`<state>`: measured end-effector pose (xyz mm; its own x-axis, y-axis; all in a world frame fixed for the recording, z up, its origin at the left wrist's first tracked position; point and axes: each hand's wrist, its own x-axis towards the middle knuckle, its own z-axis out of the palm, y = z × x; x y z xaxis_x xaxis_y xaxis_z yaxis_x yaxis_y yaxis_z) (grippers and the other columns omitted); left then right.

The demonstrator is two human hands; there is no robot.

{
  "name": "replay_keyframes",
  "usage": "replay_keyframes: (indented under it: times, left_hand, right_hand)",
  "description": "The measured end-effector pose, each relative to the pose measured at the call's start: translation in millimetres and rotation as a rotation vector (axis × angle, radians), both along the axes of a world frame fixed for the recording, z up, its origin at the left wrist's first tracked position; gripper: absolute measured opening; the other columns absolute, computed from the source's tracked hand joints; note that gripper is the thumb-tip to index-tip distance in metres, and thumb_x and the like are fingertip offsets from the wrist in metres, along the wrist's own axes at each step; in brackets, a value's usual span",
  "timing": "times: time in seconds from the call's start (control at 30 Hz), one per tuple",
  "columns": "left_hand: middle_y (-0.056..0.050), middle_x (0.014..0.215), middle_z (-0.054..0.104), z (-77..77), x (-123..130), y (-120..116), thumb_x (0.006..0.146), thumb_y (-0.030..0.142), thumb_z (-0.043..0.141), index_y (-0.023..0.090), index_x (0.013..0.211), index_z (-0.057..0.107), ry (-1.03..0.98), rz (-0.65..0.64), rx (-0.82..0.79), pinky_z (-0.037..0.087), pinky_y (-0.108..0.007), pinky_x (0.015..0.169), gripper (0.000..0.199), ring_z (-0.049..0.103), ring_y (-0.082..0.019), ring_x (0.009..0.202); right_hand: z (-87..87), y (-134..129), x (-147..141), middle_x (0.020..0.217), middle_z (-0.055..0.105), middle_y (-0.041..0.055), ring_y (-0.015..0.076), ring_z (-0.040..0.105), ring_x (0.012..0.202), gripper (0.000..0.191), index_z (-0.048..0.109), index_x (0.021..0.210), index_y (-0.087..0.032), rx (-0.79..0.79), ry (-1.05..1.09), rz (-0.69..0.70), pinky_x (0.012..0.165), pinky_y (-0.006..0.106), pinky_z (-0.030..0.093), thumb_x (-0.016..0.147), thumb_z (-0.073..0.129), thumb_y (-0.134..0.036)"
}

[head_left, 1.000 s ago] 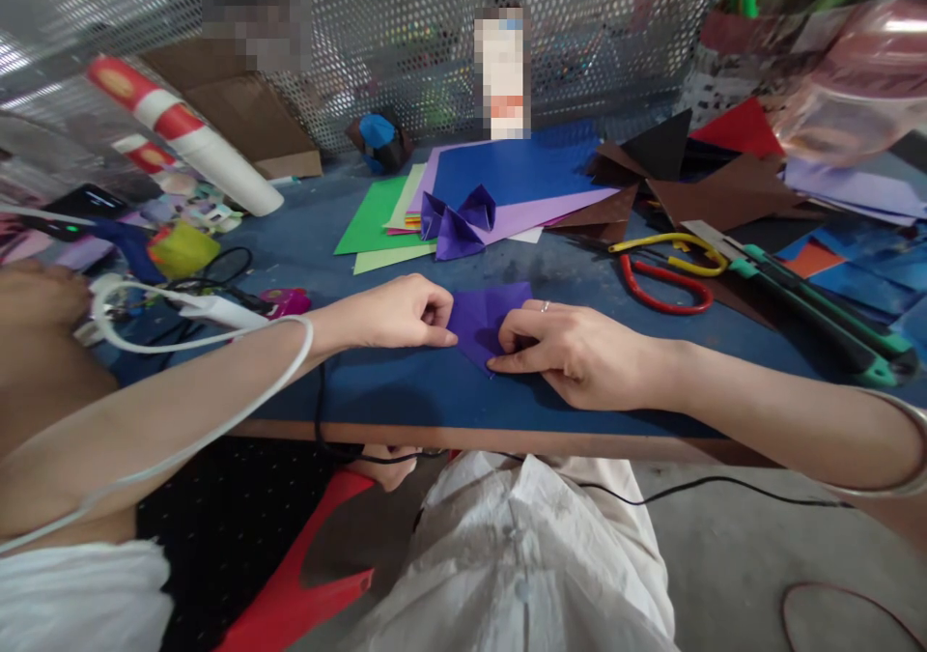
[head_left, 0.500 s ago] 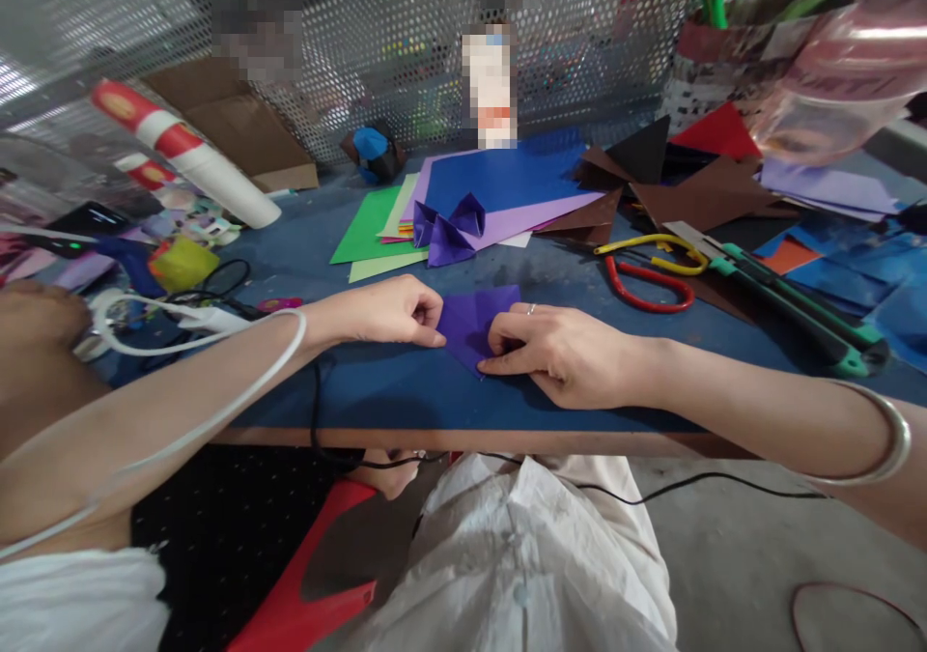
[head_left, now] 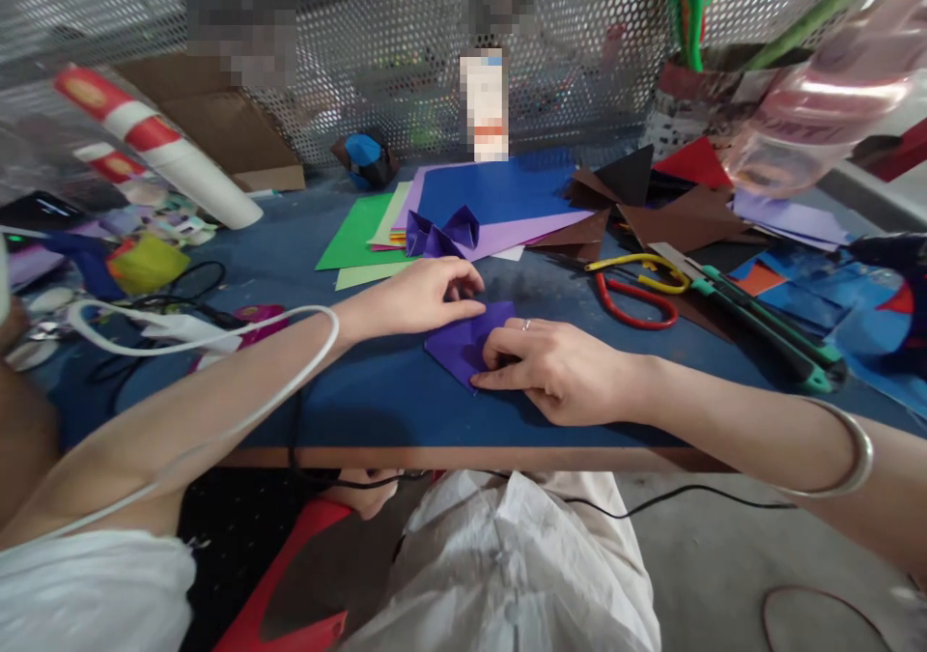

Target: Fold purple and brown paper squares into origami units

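A folded piece of purple paper (head_left: 456, 348) lies on the blue tabletop between my hands. My right hand (head_left: 561, 367) has its fingers bent and pressed together on the right side of this paper, with the thumb at its lower corner. Over the upper left edge hovers my left hand (head_left: 438, 295), its thumb and curled fingers apart and nothing between them. Just behind it stands a folded purple origami piece (head_left: 441, 232), partly hidden by that hand. A white cord hangs across my left forearm.
Coloured paper sheets (head_left: 499, 188) are stacked at the back. Right of them lie scissors (head_left: 637, 290) and a green-black utility knife (head_left: 768, 328). A pink bottle (head_left: 818, 121) stands far right. Cables and a magenta object (head_left: 261, 322) lie left. Part of another person shows at the left edge.
My left hand has lifted off the paper's left edge and moved up and right, its fingers opening. My right hand stays on the paper. The view has shifted slightly.
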<state>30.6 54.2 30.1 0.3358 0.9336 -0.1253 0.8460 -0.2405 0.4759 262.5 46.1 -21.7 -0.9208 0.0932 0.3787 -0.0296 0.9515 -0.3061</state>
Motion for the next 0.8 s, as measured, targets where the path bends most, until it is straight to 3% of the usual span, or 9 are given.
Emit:
replay_keyframes:
  times: [0.27, 0.43, 0.53, 0.63, 0.8]
  left_hand:
    - [0.004, 0.071, 0.052, 6.3, -14.2, 3.0, 0.076, 0.040, 0.067, 0.016, 0.125, 0.063, -0.180, -0.059, -0.278, 0.040, -0.024, 0.059, 0.055, 0.050, -0.011, 0.061]
    - [0.006, 0.062, 0.051, 3.7, -24.5, -5.8, 0.075, 0.032, 0.064, 0.018, 0.130, 0.064, -0.338, 0.206, -0.118, 0.031, -0.023, 0.053, 0.056, 0.040, -0.010, 0.052]
    - [0.002, 0.067, 0.062, 0.0, -24.4, -11.9, 0.075, 0.031, 0.065, 0.017, 0.117, 0.072, -0.445, 0.326, -0.096, 0.035, -0.023, 0.053, 0.045, 0.046, -0.011, 0.055]
    - [-0.003, 0.074, 0.069, -4.2, -23.0, -18.3, 0.075, 0.030, 0.065, 0.016, 0.098, 0.076, -0.528, 0.358, -0.094, 0.043, -0.024, 0.057, 0.029, 0.053, -0.011, 0.059]
    - [-0.006, 0.093, 0.078, -13.4, -17.6, -36.8, 0.076, 0.030, 0.066, 0.016, 0.107, 0.075, -0.598, 0.294, -0.128, 0.053, -0.025, 0.065, 0.036, 0.067, -0.015, 0.075]
  right_hand:
    - [-0.5, -0.5, 0.0, 0.103, 0.070, 0.0093, 0.0196, 0.058, 0.090, 0.046, 0.075, 0.118, -0.017, 0.106, 0.095, -0.053, 0.078, 0.035, 0.050, 0.084, 0.048, -0.001]
    - [4.9, -6.1, 0.3, 0.106, 0.070, 0.0120, 0.0209, 0.058, 0.091, 0.043, 0.071, 0.122, -0.014, 0.162, 0.246, -0.272, 0.077, 0.036, 0.051, 0.092, 0.043, -0.002]
    - [6.9, -8.8, -0.2, 0.107, 0.069, 0.0116, 0.0210, 0.060, 0.092, 0.036, 0.070, 0.122, -0.016, 0.162, 0.268, -0.319, 0.079, 0.037, 0.052, 0.096, 0.045, -0.007]
    - [9.4, -10.8, -1.7, 0.110, 0.068, 0.0122, 0.0230, 0.061, 0.096, 0.028, 0.066, 0.125, -0.016, 0.166, 0.255, -0.348, 0.083, 0.040, 0.053, 0.100, 0.054, -0.021]
    - [13.2, -12.6, -3.6, 0.117, 0.066, 0.0151, 0.0275, 0.062, 0.104, 0.034, 0.060, 0.127, -0.014, 0.209, 0.201, -0.429, 0.086, 0.043, 0.052, 0.096, 0.064, -0.026]
